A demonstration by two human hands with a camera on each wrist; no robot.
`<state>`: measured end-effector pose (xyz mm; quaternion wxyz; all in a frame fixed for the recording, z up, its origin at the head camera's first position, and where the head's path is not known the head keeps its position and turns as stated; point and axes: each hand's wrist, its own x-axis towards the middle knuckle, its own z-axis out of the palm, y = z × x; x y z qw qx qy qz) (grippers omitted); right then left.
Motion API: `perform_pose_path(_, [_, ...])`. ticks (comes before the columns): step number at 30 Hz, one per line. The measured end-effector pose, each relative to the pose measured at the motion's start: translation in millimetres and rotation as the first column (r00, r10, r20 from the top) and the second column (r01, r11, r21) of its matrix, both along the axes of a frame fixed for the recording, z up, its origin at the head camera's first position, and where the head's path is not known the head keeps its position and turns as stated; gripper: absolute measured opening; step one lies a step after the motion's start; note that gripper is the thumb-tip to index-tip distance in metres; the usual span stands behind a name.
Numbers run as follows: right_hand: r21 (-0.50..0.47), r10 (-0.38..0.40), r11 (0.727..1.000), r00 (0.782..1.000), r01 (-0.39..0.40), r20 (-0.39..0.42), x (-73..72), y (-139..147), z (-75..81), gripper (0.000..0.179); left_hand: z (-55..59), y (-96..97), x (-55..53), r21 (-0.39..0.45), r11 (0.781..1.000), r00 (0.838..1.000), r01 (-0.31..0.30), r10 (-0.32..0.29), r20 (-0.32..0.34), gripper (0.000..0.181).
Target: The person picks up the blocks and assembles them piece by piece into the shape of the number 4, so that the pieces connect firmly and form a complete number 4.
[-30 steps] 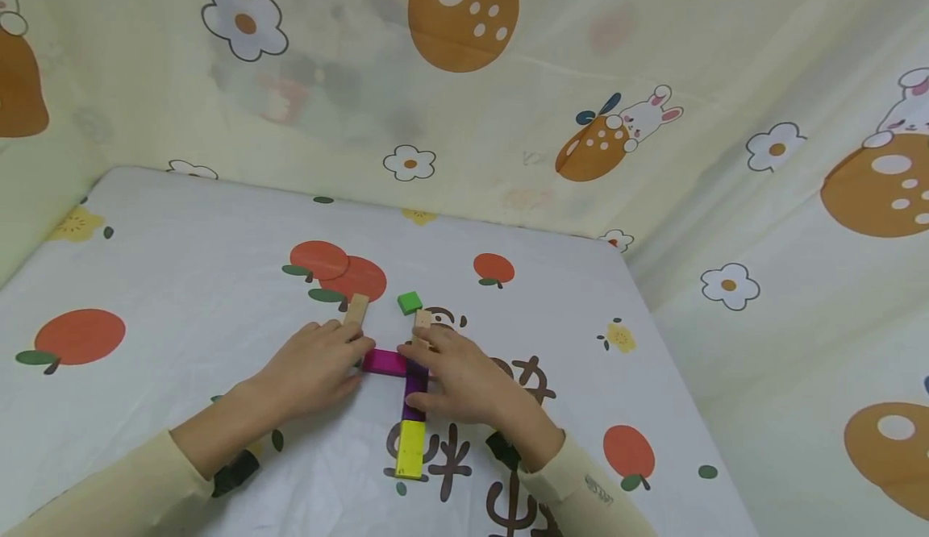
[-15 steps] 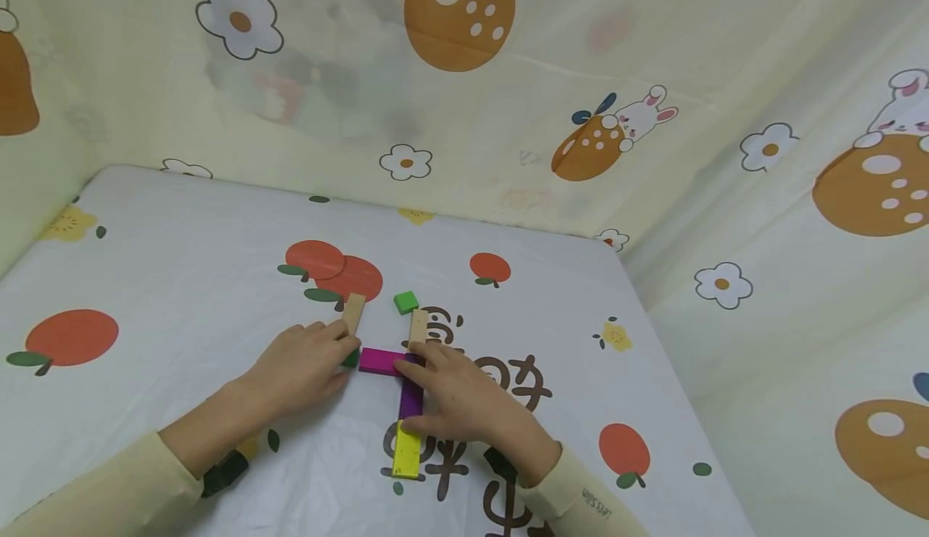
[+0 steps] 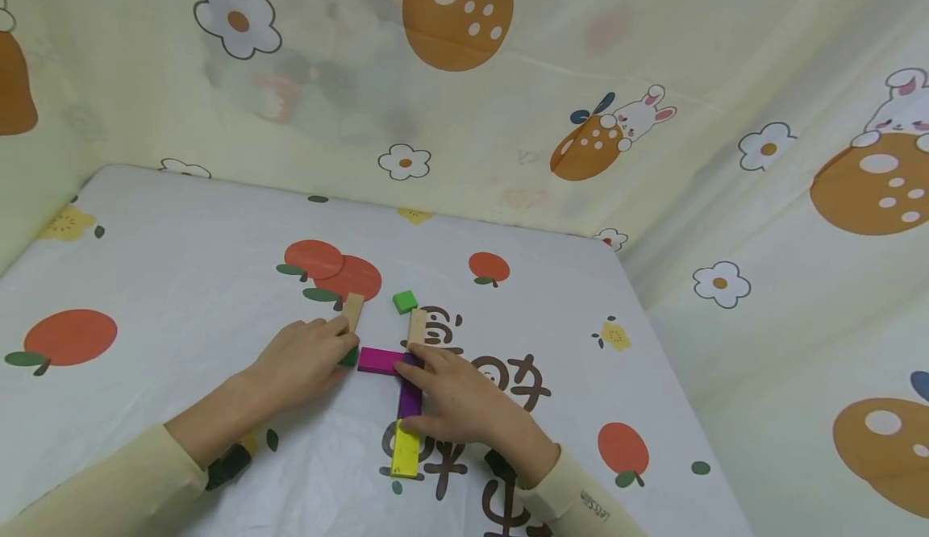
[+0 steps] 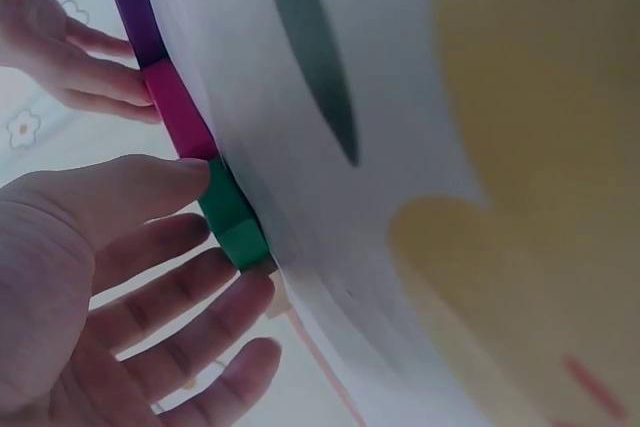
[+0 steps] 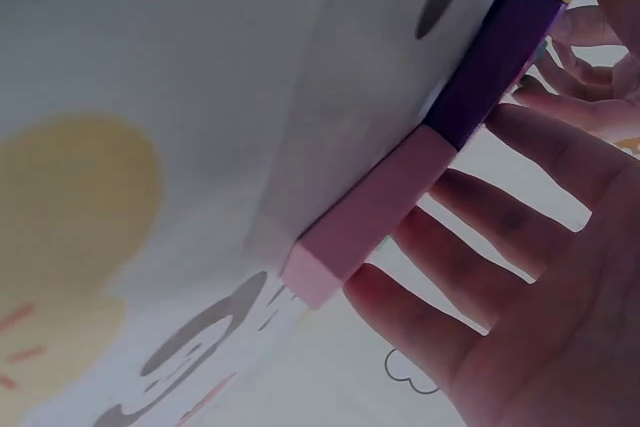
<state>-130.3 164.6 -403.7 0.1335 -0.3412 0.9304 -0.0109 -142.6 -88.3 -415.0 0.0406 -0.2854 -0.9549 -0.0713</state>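
A row of wooden blocks lies on the tablecloth. A yellow block (image 3: pixel 405 450), a purple block (image 3: pixel 410 400) and a tan block (image 3: pixel 417 326) run in line, with a magenta block (image 3: pixel 379 360) sticking out leftward. My left hand (image 3: pixel 305 360) has thumb and fingers around a dark green block (image 4: pixel 232 215), which meets the magenta one in the left wrist view. Another tan block (image 3: pixel 353 309) extends beyond my left fingers. My right hand (image 3: pixel 460 396) rests along the row, thumb at the yellow block and straight fingertips against the purple and tan blocks.
A small bright green block (image 3: pixel 405 302) lies at the far end of the right tan block. The white tablecloth (image 3: pixel 181 279) has printed fruit and lettering. A patterned curtain (image 3: pixel 327 118) hangs behind and to the right.
My left hand has shifted slightly left, exposing the dark green block. My right thumb has slid from the purple block to the yellow one, and its fingers uncover more tan block.
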Motion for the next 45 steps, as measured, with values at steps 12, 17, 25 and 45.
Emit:
perform_pose_path(12, [0.003,0.031,1.000,0.999,-0.031,-0.025,0.1,3.0,-1.7,0.074,0.1,1.7,-7.0,0.015,1.000,0.999,0.000,0.000,0.033,0.031])
perform_pose_path(17, [0.011,0.030,0.999,0.999,-0.030,-0.027,0.2,2.7,-1.0,0.074,0.6,2.8,-10.0,0.010,1.000,0.999,-0.005,0.005,0.051,0.030])
perform_pose_path(25, [0.027,0.042,0.999,0.999,-0.041,-0.024,-1.0,1.5,-0.9,0.073,-1.2,2.8,-11.8,0.001,1.000,0.998,-0.003,0.003,0.059,0.033])
perform_pose_path(45, [0.031,0.036,0.999,0.999,-0.035,-0.024,0.4,0.3,-1.1,0.074,-1.5,-4.0,-10.0,0.007,0.999,0.999,0.035,-0.035,0.020,0.028])
